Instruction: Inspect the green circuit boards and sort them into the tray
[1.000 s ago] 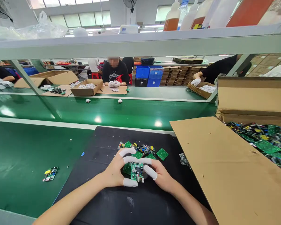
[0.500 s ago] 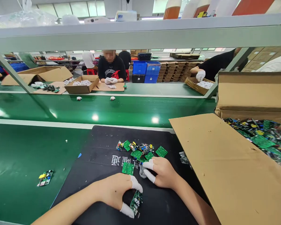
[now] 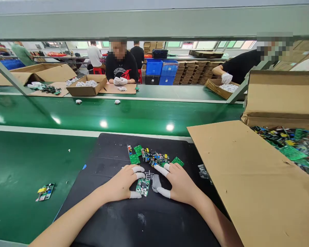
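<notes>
White finger cots cover the fingertips of both my hands. My left hand (image 3: 123, 181) has its thumb and fingers around the left side of a small green circuit board (image 3: 143, 187), which lies components up on the black mat (image 3: 113, 219). Between my hands is a grey lump (image 3: 156, 182); my right hand (image 3: 179, 181) has its thumb against it, while its forefinger reaches to the near edge of a pile of circuit boards (image 3: 154, 156). Another green board (image 3: 134, 159) lies face down at the left of that pile.
A cardboard flap (image 3: 237, 171) slopes along the right, below an open carton of boards (image 3: 293, 147). One board (image 3: 45, 192) lies on the green surface at left. Beyond the green belt (image 3: 139, 116), a person (image 3: 122, 68) sits opposite. A shelf beam (image 3: 154, 25) crosses above.
My left hand has moved up with its board, which now shows its component side flat on the mat. The face-down board has shifted up to the pile. My right forefinger has stretched toward the pile.
</notes>
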A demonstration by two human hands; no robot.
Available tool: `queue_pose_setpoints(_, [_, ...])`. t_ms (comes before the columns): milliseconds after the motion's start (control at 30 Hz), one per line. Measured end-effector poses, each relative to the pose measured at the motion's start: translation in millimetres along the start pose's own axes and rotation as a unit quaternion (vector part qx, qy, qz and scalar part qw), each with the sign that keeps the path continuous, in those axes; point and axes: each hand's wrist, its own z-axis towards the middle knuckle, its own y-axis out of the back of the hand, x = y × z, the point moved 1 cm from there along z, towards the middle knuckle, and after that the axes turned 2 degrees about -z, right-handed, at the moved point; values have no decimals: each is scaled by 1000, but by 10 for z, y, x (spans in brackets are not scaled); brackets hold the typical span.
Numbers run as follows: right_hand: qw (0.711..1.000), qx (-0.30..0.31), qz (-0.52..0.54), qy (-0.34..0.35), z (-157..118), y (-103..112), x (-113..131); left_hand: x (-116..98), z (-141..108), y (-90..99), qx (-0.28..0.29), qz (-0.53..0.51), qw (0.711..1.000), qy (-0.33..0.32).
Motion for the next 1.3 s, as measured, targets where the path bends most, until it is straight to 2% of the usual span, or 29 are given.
queue_pose_setpoints(200, [997, -11, 18, 71, -54, -30, 182, -38, -29, 76, 11, -14, 1000, -21])
queue_pose_setpoints(367, [999, -2, -8, 52, -72, -48, 199, -82, -18, 44, -8, 22, 998, 64])
queue_pose_setpoints(467, [998, -30, 7, 50, -57, -80, 174, -77, -3, -4, -2, 60, 994, 96])
queue_pose_setpoints(567, [995, -74, 39, 53, -28, -108, 167, -87, 0, 2, 22, 36, 997, 61])
queue_pose_setpoints(667, [994, -85, 68, 33, -9, -105, 177, -92, -10, 52, 35, 4, 999, 28])
queue_pose_setpoints(967, [997, -4, 68, 31, -13, 38, 123, -71, -44, 97, 69, -55, 996, -14])
queue_pose_setpoints(1200, [971, -84, 224, 28, 7, 17, 238, -66, -33, 41, 53, -17, 998, -12])
queue_pose_setpoints(1300, [973, -96, 206, 50, -19, -20, 343, -36, -27, 2, 44, -21, 999, -22])
